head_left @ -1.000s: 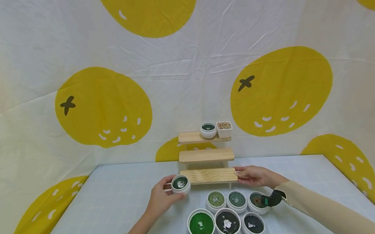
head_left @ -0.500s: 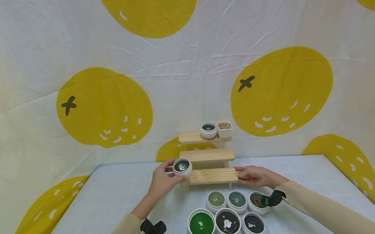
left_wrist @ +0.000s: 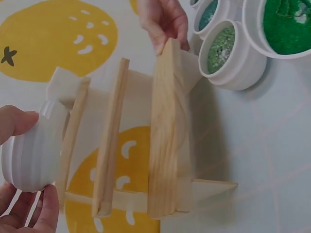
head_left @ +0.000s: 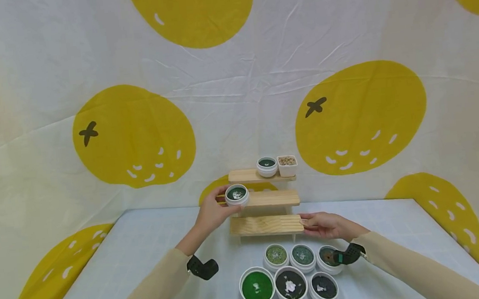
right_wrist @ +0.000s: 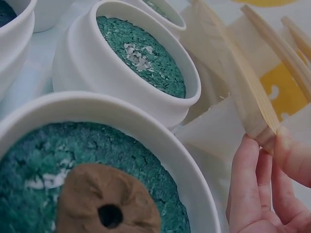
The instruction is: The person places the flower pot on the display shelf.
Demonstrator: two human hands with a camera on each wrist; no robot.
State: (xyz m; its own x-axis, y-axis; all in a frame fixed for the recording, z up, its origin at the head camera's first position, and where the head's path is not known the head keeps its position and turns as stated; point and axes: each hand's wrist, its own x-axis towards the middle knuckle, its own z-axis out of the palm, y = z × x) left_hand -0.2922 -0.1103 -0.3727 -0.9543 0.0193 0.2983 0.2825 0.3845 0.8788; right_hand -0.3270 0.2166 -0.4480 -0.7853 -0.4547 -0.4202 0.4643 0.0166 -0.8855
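My left hand [head_left: 212, 214] grips a small white round pot [head_left: 237, 200] with a dark green filling, fingers and thumb around its sides. The pot is held upright in front of the left end of a three-tier wooden stand, overlapping the middle board [head_left: 273, 198] in the head view. In the left wrist view the pot's white wall [left_wrist: 36, 150] shows between thumb and fingers. My right hand [head_left: 329, 225] pinches the right end of the lowest board [head_left: 267, 224]. On the top board [head_left: 243, 175] stand another green-filled white pot [head_left: 266, 167] and a square white pot [head_left: 287, 165] of tan grains.
Several white pots with green or dark fillings stand in two rows before the stand, among them a bright green one [head_left: 257, 288]. A pot near my right wrist carries a brown lump with a hole [right_wrist: 109, 196]. A fruit-printed cloth [head_left: 239, 102] hangs behind the table.
My left hand has raised the pot from beside the lowest board to the height of the upper boards, moving slightly right. My right hand stays on the lowest board.
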